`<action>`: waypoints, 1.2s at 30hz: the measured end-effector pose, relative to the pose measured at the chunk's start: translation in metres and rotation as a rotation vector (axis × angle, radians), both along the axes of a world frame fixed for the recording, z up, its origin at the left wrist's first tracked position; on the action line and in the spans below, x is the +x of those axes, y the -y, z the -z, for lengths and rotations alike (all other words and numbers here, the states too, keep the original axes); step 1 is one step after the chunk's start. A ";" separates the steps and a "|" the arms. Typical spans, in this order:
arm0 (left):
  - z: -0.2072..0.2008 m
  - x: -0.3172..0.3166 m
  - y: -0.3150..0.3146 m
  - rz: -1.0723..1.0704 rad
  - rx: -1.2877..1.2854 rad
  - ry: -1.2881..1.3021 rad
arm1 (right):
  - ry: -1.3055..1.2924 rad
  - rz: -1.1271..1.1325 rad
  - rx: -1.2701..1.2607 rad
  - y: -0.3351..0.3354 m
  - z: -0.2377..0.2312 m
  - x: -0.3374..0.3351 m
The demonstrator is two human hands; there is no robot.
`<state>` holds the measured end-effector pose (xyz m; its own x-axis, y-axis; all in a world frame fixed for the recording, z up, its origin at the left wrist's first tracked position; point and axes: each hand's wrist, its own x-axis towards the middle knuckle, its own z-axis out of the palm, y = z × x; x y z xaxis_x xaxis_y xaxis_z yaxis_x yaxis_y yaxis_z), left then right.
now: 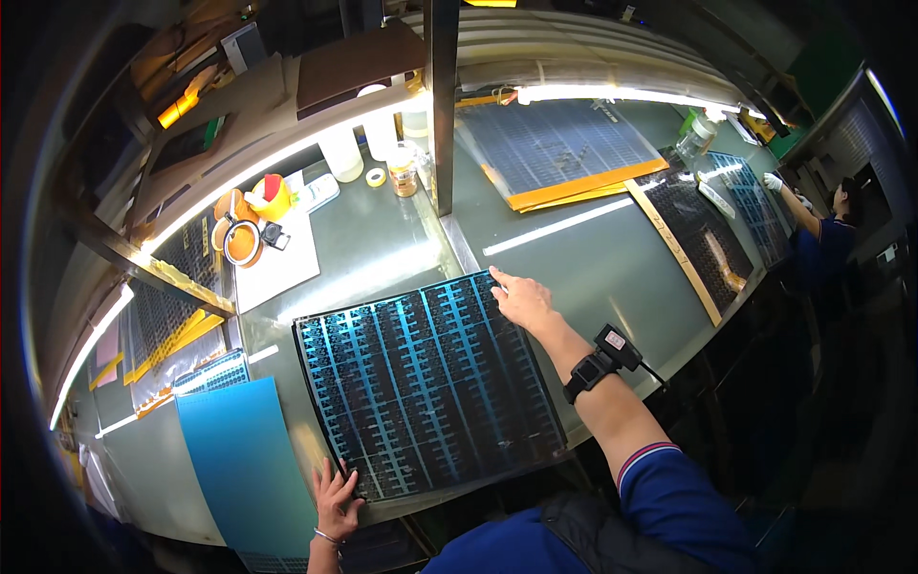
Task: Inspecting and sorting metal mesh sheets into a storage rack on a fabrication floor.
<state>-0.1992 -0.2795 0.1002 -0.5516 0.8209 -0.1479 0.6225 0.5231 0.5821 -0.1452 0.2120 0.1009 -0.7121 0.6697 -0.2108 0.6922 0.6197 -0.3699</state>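
Observation:
A dark patterned film sheet point(421, 383) with rows of blue, comb-like markings lies on the grey-green worktop in front of me. My left hand point(335, 499) rests at its near left corner, fingers spread, tips touching the edge. At the far right corner my right hand point(521, 299) reaches out with the index finger stretched along the corner; the undersides of its fingers are hidden. Just left of the film a plain blue sheet point(234, 459) hangs over the table's near edge. My right wrist wears a black strap with a small boxy device point(617, 346).
A magnifier point(242, 243), tape roll point(376, 177), bottles point(341, 153) and white paper point(277, 268) stand or lie at the back left. A metal post point(441, 105) rises behind the film. Orange-edged film sheets point(564, 148) lie at back right. A co-worker point(830, 234) works at far right.

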 end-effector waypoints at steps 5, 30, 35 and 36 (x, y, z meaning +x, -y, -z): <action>-0.007 0.014 0.011 -0.027 -0.072 -0.194 | 0.141 -0.032 0.268 0.023 -0.020 -0.010; 0.036 -0.122 -0.155 -0.429 0.101 -0.615 | -0.444 -0.073 0.310 0.041 0.040 0.004; -0.007 -0.097 -0.170 -0.373 0.067 -0.559 | -0.213 -0.268 0.075 0.035 0.021 0.100; -0.014 -0.096 -0.168 -0.372 0.062 -0.558 | -0.213 -0.306 0.085 0.044 0.017 0.121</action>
